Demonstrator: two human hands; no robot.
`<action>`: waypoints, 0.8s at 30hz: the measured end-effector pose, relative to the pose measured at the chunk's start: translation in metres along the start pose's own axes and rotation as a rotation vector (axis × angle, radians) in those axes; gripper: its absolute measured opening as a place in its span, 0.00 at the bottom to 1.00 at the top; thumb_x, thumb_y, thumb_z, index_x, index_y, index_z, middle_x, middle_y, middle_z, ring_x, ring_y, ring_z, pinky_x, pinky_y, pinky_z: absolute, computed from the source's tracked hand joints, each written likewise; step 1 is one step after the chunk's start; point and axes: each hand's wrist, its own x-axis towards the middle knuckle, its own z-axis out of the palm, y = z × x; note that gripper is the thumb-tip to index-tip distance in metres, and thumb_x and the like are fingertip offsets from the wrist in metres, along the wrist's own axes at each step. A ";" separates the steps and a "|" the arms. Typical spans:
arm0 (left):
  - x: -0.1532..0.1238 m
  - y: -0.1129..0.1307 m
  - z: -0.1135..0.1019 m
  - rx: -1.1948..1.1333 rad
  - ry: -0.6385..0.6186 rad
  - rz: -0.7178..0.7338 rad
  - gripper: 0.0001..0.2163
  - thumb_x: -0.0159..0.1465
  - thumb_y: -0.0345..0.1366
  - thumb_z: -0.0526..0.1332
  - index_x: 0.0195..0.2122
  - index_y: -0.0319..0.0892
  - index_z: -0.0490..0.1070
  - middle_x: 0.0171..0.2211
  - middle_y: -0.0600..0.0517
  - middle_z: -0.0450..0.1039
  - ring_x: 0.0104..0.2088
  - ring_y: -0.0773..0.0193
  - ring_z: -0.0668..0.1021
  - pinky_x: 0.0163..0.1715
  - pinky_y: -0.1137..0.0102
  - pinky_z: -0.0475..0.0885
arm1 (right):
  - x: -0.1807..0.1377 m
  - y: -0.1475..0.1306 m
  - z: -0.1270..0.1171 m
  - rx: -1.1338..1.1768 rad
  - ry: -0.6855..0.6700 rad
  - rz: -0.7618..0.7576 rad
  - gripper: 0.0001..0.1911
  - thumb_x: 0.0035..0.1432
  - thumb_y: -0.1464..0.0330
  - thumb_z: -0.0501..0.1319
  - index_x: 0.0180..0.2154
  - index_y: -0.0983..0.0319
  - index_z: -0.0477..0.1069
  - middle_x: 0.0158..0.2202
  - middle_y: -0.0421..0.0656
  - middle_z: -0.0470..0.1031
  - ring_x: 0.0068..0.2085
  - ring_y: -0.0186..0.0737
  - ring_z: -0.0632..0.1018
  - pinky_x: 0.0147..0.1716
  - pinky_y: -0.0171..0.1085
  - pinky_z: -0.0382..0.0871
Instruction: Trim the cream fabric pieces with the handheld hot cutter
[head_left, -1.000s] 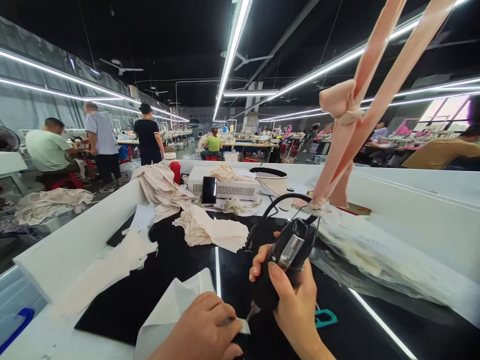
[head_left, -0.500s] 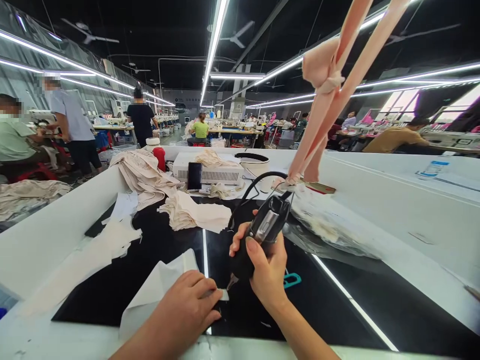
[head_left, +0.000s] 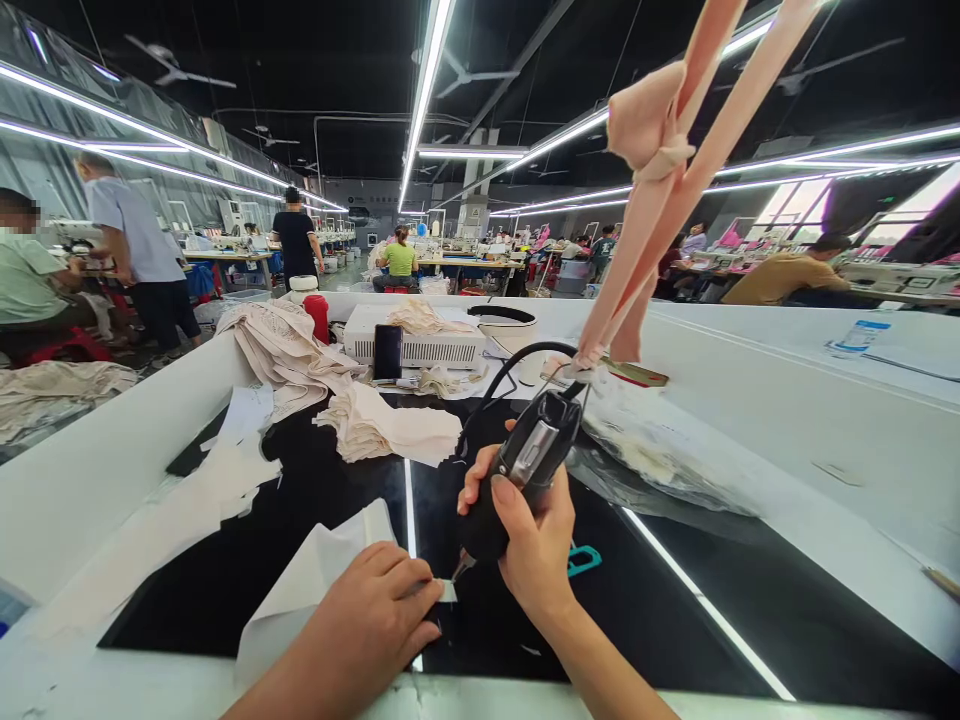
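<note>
My right hand (head_left: 536, 540) is wrapped around a black corded hand tool (head_left: 521, 475) with a silver lever on its side. Its thin metal tip points down and left, touching or almost touching a small corner of white fabric. That fabric piece (head_left: 315, 570) lies partly folded on the black glossy board (head_left: 517, 620). My left hand (head_left: 382, 610) presses the fabric with curled fingers, thumb close to the index finger, just left of the tip. From above, knotted pink cloth strips (head_left: 637, 220) come down to the tool's cord end.
A teal plastic-handled item (head_left: 583, 560) lies right of my right hand. Behind are stacked cream fabric pieces (head_left: 382, 425), a phone (head_left: 388, 352), a white vented box (head_left: 442, 345) and a plastic bag (head_left: 660, 450). White side walls (head_left: 787, 390) flank the board. Several people work beyond.
My hands, the tool and the fabric have hardly moved; the tip still sits at the fabric corner. In the background, a person in black has shifted slightly right.
</note>
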 end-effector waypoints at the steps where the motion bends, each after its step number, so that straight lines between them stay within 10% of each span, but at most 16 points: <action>1: 0.000 0.000 0.000 -0.002 0.001 0.003 0.17 0.63 0.30 0.72 0.51 0.41 0.73 0.45 0.51 0.78 0.44 0.55 0.79 0.47 0.59 0.78 | -0.001 0.001 0.000 -0.002 -0.001 0.001 0.11 0.63 0.62 0.68 0.42 0.54 0.67 0.33 0.34 0.74 0.26 0.32 0.75 0.24 0.34 0.75; 24: -0.002 -0.003 -0.006 -0.001 0.072 0.030 0.09 0.71 0.33 0.64 0.52 0.41 0.74 0.49 0.49 0.78 0.47 0.54 0.80 0.53 0.56 0.78 | -0.010 -0.006 -0.001 -0.012 -0.026 0.011 0.08 0.64 0.62 0.67 0.41 0.54 0.68 0.33 0.35 0.74 0.26 0.32 0.75 0.25 0.34 0.75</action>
